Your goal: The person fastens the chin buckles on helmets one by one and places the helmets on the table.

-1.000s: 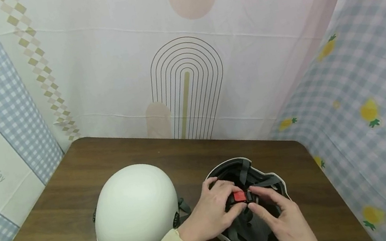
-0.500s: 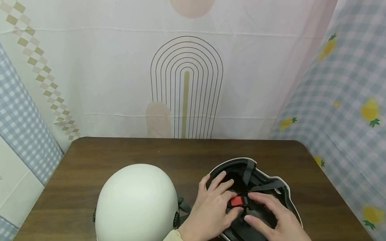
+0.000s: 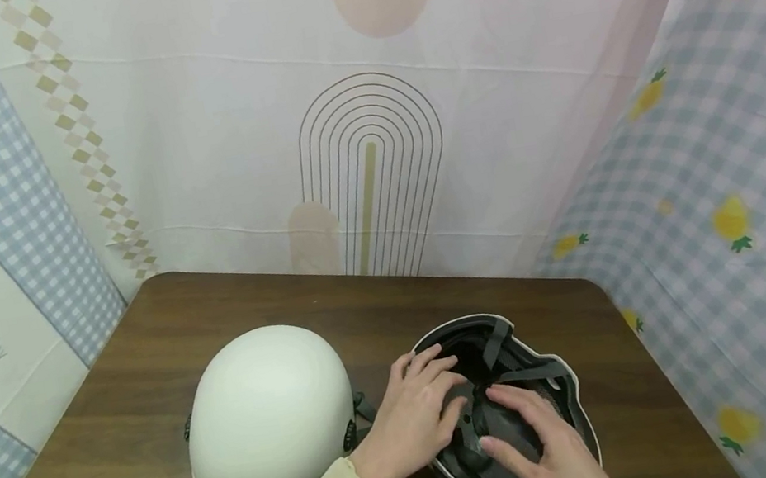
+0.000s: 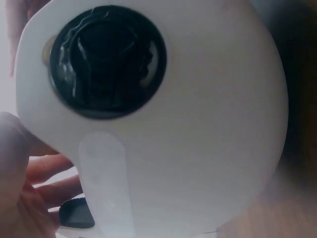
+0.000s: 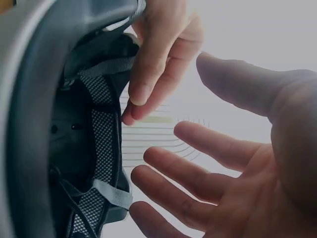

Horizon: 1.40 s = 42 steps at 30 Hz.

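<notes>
An upturned white helmet point(image 3: 583, 416) with a black padded lining and grey straps point(image 3: 532, 373) lies on the table's right part. My left hand point(image 3: 408, 423) is over its left rim, fingers spread and loosely bent, thumb apart, nothing seen between them. The left wrist view shows the helmet's white outer shell point(image 4: 208, 99) with a dark round knob point(image 4: 109, 62). My right hand point(image 3: 547, 447) is above the lining, thumb and fingers apart, holding nothing. In the right wrist view its fingers are extended beside the mesh padding point(image 5: 105, 129). The red buckle is out of sight.
A second white helmet point(image 3: 273, 423) sits dome up on the brown table point(image 3: 119, 423), left of my left forearm. Its dark strap point(image 3: 363, 407) reaches toward my wrist. Printed cloth point(image 3: 201, 134) hangs behind the table, and checked cloth point(image 3: 675, 184) on the right.
Both hands have let go of the red buckle, which has dropped out of view. My right hand has shifted slightly left and the left fingers have spread. The helmet has turned a little.
</notes>
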Motion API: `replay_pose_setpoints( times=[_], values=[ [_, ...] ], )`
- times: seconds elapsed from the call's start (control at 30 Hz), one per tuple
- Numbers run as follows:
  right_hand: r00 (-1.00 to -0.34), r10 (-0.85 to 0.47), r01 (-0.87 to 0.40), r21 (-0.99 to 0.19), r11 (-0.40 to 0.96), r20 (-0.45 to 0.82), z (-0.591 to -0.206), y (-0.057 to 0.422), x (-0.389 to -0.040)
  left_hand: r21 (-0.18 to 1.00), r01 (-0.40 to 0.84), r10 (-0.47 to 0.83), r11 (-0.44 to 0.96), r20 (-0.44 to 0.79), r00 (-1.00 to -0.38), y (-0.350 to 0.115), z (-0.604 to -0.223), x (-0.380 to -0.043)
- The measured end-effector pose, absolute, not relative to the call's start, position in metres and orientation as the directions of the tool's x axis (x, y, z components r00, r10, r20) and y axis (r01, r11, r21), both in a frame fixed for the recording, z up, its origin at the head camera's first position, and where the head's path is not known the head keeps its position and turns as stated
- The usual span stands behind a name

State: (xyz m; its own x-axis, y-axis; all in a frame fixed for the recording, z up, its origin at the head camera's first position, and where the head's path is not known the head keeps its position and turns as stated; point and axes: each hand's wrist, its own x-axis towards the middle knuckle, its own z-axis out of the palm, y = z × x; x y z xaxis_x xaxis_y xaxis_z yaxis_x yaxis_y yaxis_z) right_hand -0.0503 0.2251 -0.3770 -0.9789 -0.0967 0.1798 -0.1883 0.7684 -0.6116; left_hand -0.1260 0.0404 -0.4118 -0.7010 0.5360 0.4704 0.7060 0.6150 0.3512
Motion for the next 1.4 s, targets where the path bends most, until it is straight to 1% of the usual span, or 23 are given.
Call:
replay_pose_setpoints(
  times=[0.17, 0.33, 0.47, 0.6, 0.7, 0.83, 0.9, 1.13, 1.4],
  values=[
    [-0.977, -0.186, -0.213, -0.598, 0.772, 0.108, -0.38, 0.22, -0.048, 0.369, 0.704, 0.524, 0.607, 0.48, -0.704, 0.039, -0.412, -0.127],
    [-0.963, -0.268, -0.241, -0.549, 0.801, 0.031, -0.387, 0.215, -0.048, 0.4, 0.691, 0.509, 0.601, 0.476, -0.718, 0.038, -0.411, -0.127],
    [-0.953, -0.302, -0.267, -0.521, 0.811, 0.02, -0.394, 0.212, -0.047, 0.443, 0.674, 0.496, 0.59, 0.46, -0.737, 0.037, -0.412, -0.128],
    [-0.946, -0.321, -0.3, -0.503, 0.811, 0.047, -0.399, 0.21, -0.047, 0.5, 0.647, 0.464, 0.575, 0.452, -0.762, 0.034, -0.414, -0.129],
    [-0.938, -0.339, -0.326, -0.502, 0.801, 0.067, -0.402, 0.209, -0.049, 0.577, 0.592, 0.412, 0.562, 0.425, -0.806, 0.032, -0.415, -0.128],
    [-0.932, -0.357, -0.341, -0.51, 0.79, 0.072, -0.406, 0.209, -0.05, 0.691, 0.482, 0.352, 0.538, 0.336, -0.874, 0.028, -0.417, -0.127],
    [-0.93, -0.362, -0.344, -0.511, 0.788, 0.068, -0.407, 0.209, -0.05, 0.73, 0.44, 0.337, 0.523, 0.296, -0.894, 0.027, -0.419, -0.126],
    [-0.923, -0.381, -0.359, -0.503, 0.786, 0.064, -0.408, 0.207, -0.053, 0.815, 0.358, 0.324, 0.455, 0.223, -0.919, 0.023, -0.425, -0.124],
    [-0.928, -0.371, -0.335, -0.537, 0.774, 0.045, -0.407, 0.206, -0.053, 0.894, 0.267, 0.298, 0.361, 0.161, -0.941, 0.021, -0.43, -0.126]
  ],
)
